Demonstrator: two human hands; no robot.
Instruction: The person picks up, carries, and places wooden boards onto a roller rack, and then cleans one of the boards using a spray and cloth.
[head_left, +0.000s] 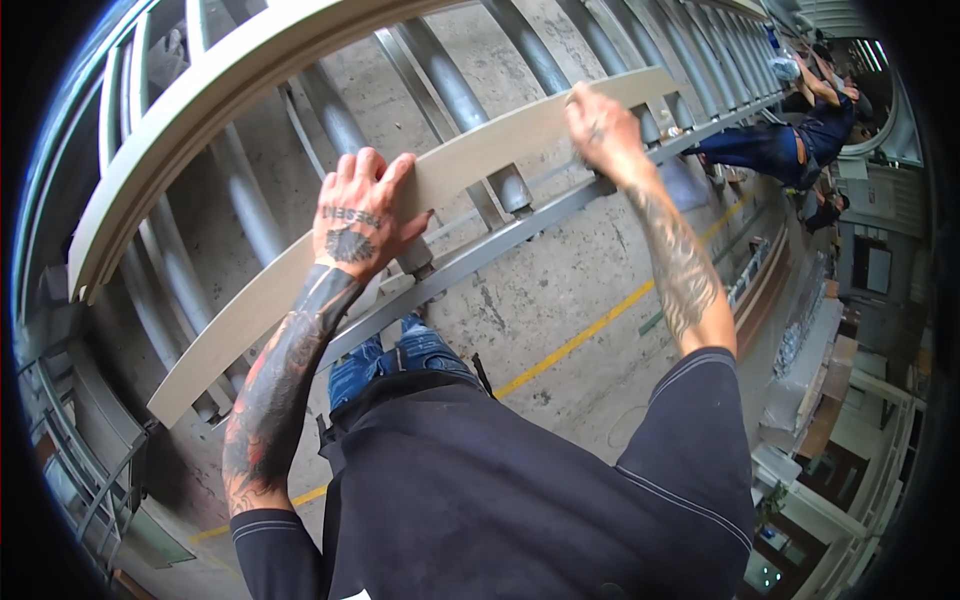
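A long, flat, pale board (490, 150) lies across the metal rollers in front of me, its outline bent by the lens. My left hand (360, 215) is on its left half, fingers curled over the far edge and the thumb stuck out along the near side. Further right, my right hand (605, 130) is closed at the board's far edge, knuckles up; its fingertips are partly hidden. Beyond the board, a pale grooved frame piece (185, 125) also rests on the rollers.
The roller conveyor (440, 75) runs away to the upper right, with a metal side rail (480, 250) close to my body. A co-worker (825, 125) in dark clothes stands along it. A yellow line (575, 340) crosses the concrete floor. Stacked boxes and long pieces (800, 370) stand at right.
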